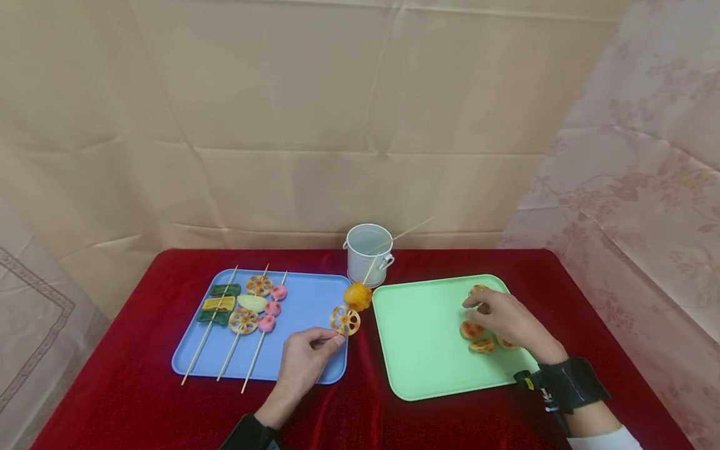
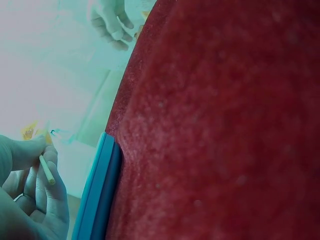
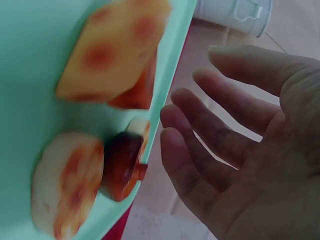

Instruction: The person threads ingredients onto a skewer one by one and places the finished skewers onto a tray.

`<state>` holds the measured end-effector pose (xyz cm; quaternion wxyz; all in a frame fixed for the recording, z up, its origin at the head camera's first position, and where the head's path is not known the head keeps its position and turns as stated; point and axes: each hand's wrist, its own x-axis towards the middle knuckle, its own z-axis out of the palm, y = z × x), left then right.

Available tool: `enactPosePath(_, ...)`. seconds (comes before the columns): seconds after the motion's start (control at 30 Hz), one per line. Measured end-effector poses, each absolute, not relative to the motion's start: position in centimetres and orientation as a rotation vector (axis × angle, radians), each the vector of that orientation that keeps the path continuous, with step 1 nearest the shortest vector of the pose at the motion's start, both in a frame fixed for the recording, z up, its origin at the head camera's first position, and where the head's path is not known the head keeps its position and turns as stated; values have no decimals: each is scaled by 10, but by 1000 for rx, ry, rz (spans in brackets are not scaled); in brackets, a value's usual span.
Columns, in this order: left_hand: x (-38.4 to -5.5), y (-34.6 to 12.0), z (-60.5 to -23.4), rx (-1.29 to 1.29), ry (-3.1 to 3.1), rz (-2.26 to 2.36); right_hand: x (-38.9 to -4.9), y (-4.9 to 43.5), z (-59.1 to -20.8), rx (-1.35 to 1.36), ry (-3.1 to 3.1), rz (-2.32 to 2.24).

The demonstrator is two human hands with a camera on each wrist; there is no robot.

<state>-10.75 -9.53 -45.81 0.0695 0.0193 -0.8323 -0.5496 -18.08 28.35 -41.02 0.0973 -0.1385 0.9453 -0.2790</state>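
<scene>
In the head view my left hand (image 1: 300, 364) pinches the lower part of a bamboo skewer over the right edge of the blue tray (image 1: 312, 300). A browned lotus root slice (image 1: 336, 327) and a lumpy orange-yellow food piece (image 1: 357, 296) are threaded on it. The skewer's blunt end (image 2: 47, 171) pokes out between thumb and fingers in the left wrist view. My right hand (image 1: 509, 320) hovers over the green tray (image 1: 416, 340), fingers loosely bent and holding nothing. Near it lie browned food pieces (image 1: 471, 329), including a dark brown piece (image 3: 120, 167) in the right wrist view.
Three loaded skewers lie on the blue tray's left: green and yellow pieces (image 1: 219, 304), lotus slices with a pale piece (image 1: 251, 304), and pink balls (image 1: 272, 309). Behind the trays stands a white bucket (image 1: 362, 265) with a bare skewer (image 1: 415, 227) leaning out. Red cloth (image 1: 140, 350) covers the table.
</scene>
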Motion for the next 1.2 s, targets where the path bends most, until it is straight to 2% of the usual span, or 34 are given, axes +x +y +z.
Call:
enactPosePath(0.9,-107,-97,-458,116,-2497,-1702,-178,285,-418,-569,2795,-542)
enactPosePath(1.2,-108,-97,-459,100,-2494,-1673,-178,283,-420,-534,2806,-529)
